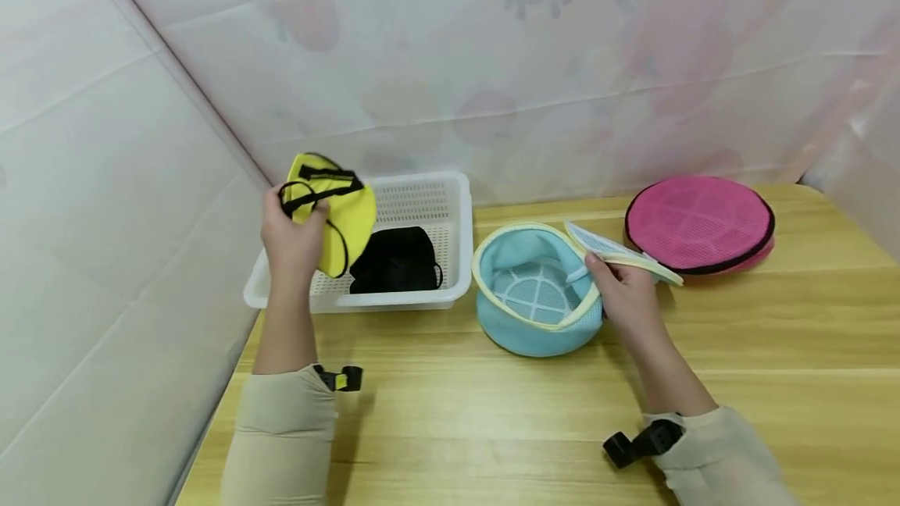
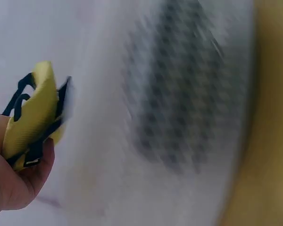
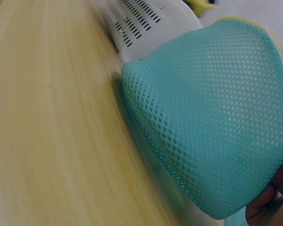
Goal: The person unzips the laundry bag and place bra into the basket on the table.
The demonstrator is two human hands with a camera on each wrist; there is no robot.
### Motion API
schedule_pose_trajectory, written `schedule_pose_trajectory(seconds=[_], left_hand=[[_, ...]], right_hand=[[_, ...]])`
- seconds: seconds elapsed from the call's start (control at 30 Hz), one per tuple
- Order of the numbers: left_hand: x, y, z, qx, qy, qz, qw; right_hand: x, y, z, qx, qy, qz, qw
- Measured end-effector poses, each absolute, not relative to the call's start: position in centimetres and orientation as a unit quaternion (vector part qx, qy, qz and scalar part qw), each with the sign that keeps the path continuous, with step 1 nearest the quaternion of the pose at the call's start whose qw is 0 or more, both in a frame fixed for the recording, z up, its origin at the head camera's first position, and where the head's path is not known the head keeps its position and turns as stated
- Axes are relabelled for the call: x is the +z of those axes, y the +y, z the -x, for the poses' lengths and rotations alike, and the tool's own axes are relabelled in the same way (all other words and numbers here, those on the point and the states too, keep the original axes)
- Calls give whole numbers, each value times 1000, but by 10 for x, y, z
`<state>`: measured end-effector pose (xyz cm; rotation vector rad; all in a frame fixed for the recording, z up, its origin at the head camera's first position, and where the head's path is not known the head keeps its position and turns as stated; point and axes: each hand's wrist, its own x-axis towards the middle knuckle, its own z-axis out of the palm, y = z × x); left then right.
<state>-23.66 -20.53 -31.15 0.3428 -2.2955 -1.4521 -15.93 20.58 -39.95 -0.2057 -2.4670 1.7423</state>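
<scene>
My left hand grips a yellow fabric piece with black straps, held up over the left part of a white plastic basket. The left wrist view shows this yellow piece between thumb and palm. A folded black fabric piece with a thin loop lies in the basket. At the right, my right hand pinches the rim and lifted lid of a round light-blue mesh laundry bag. Its lid is folded back and the mouth gapes. Mesh fills much of the right wrist view.
A round pink mesh bag with black edging lies flat at the back right, behind my right hand. The wooden table meets a pale printed sheet at the back. Another pale sheet closes off the left side.
</scene>
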Motion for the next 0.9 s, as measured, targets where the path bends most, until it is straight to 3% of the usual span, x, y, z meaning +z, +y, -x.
schedule_pose_trajectory(seconds=[0.13, 0.27, 0.4, 0.53, 0.77, 0.83, 0.9], left_hand=[[-338, -235, 243, -433, -887, -126, 97], [-350, -248, 246, -283, -956, -62, -41], [-341, -253, 245, -168, -981, 4, -97], [-324, -243, 231, -147, -985, 59, -67], [-311, -159, 181, -237, -944, 189, 126], [-312, -127, 168, -262, -925, 235, 144], [-313, -100, 158, -274, -913, 277, 120]], right_hand=[[-401, 210, 157, 569, -817, 78, 49], [-404, 212, 153, 563, -821, 84, 51], [-406, 212, 152, 570, -815, 81, 55], [-407, 215, 157, 569, -817, 69, 65], [-407, 221, 169, 524, -840, 50, 133], [-405, 222, 174, 495, -852, 35, 166], [-404, 222, 178, 452, -869, 11, 200]])
